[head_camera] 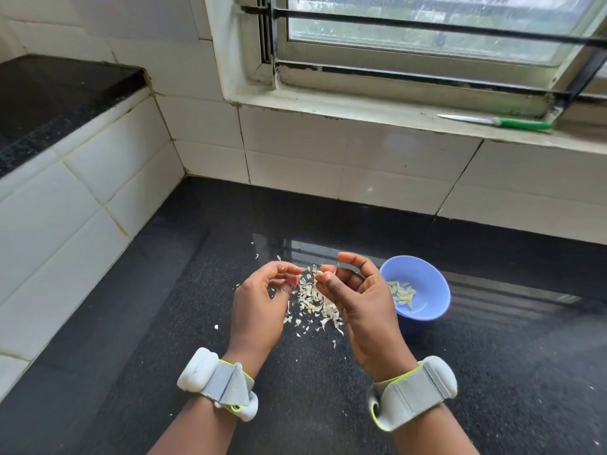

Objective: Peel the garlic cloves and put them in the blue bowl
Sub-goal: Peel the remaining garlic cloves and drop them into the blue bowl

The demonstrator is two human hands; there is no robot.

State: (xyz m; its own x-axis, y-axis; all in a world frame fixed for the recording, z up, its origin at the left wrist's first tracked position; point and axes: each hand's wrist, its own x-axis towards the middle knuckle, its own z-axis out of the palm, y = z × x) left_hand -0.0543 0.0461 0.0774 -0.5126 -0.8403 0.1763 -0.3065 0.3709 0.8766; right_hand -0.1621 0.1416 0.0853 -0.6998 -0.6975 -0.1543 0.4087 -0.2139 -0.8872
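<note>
Head view looks down on two bare forearms raised over a black speckled table (492, 372), each wrist wrapped in a grey strap with a white pod. At left, the left hand (262, 303) is held with its back toward the camera, its fingers (289, 269) curled inward toward the palm; whether they pinch a scrap of skin cannot be told. Just beside it, the right hand (361, 297) is turned palm-up and slightly inward, thumb and fingertips pinching a small garlic clove (323, 274) at the gap between the two hands, with the index finger arched above it. Directly under and between the hands lies a loose pile of garlic peels (312, 303), with stray flakes scattered toward the left and toward the near edge of the view. A blue bowl (427, 310) stands on the table just right of the right hand, partly hidden by that hand at its left rim, and holds several peeled cloves (402, 294) on its floor. White tiled walls close the table at the back and the left, meeting in a corner, and a raised black ledge (49, 103) sits above the left wall. Along the window sill (328, 108) at the back, a green-handled knife (502, 121) lies flat, well apart from the hands. Open dark table stretches to the right of the bowl and toward the camera.
</note>
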